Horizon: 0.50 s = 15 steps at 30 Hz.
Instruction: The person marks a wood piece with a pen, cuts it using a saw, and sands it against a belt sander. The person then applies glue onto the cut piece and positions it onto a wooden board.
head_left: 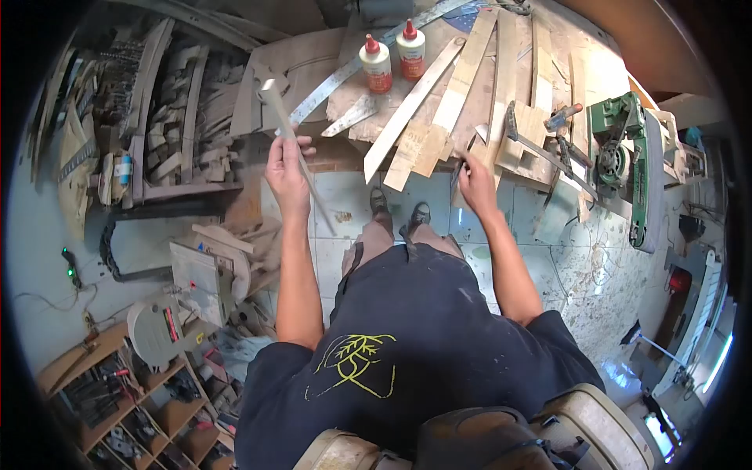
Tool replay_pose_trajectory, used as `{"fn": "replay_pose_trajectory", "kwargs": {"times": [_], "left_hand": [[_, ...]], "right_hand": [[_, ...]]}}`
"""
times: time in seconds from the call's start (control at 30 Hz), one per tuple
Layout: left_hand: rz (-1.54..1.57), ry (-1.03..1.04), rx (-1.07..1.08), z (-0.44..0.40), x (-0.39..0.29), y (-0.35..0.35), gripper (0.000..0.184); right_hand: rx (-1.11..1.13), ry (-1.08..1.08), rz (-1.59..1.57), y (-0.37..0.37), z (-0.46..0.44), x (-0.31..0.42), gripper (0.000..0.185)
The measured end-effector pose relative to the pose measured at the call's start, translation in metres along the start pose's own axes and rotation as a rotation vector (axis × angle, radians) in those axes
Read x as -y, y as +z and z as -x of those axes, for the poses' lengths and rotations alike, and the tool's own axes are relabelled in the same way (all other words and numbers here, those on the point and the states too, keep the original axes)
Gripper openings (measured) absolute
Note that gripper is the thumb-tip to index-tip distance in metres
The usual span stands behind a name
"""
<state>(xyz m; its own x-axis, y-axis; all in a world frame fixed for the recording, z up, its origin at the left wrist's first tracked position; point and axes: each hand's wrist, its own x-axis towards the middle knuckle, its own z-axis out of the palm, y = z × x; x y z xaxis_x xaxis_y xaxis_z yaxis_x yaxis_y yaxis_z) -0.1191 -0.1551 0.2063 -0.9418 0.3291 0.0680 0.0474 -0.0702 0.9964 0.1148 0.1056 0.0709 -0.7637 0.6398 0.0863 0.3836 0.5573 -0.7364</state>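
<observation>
My left hand (288,174) is closed around a thin wooden strip (276,103), held tilted at the left of the bench's front edge. The strip's upper end stands above the fingers and its lower end reaches past my wrist. At the bench edge, my right hand (477,182) has its fingers pinched on a thin dark object (455,174), whose kind I cannot make out. Close to that hand lie several light wooden boards (470,74), fanned out, some with ends jutting over the edge. A shorter board (407,153) rests just left of it.
Two white glue bottles with red caps (375,66) stand on the workbench (345,102). A bar clamp (540,149) lies to the right, beside a green belt sander (646,172). Wood scraps fill a rack (188,117) on the left. Below it is a miter saw (153,329).
</observation>
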Motion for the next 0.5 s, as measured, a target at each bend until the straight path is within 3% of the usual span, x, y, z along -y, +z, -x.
{"fn": "replay_pose_trajectory", "kwargs": {"times": [0.07, 0.27, 0.4, 0.5], "left_hand": [[-0.179, -0.024, 0.01, 0.017, 0.012, -0.006, 0.033], [-0.364, -0.415, 0.183, 0.066, 0.103, -0.017, 0.037], [-0.381, -0.51, 0.165, 0.096, 0.147, 0.001, 0.04], [-0.476, -0.502, 0.182, 0.108, 0.182, 0.009, 0.04]], "right_hand": [[-0.016, -0.155, 0.084, -0.003, -0.034, -0.006, 0.033], [0.173, -0.147, 0.351, 0.007, -0.119, -0.05, 0.043], [0.295, -0.073, 0.455, 0.015, -0.142, -0.079, 0.044], [0.233, -0.077, 0.427, 0.012, -0.13, -0.076, 0.044]]}}
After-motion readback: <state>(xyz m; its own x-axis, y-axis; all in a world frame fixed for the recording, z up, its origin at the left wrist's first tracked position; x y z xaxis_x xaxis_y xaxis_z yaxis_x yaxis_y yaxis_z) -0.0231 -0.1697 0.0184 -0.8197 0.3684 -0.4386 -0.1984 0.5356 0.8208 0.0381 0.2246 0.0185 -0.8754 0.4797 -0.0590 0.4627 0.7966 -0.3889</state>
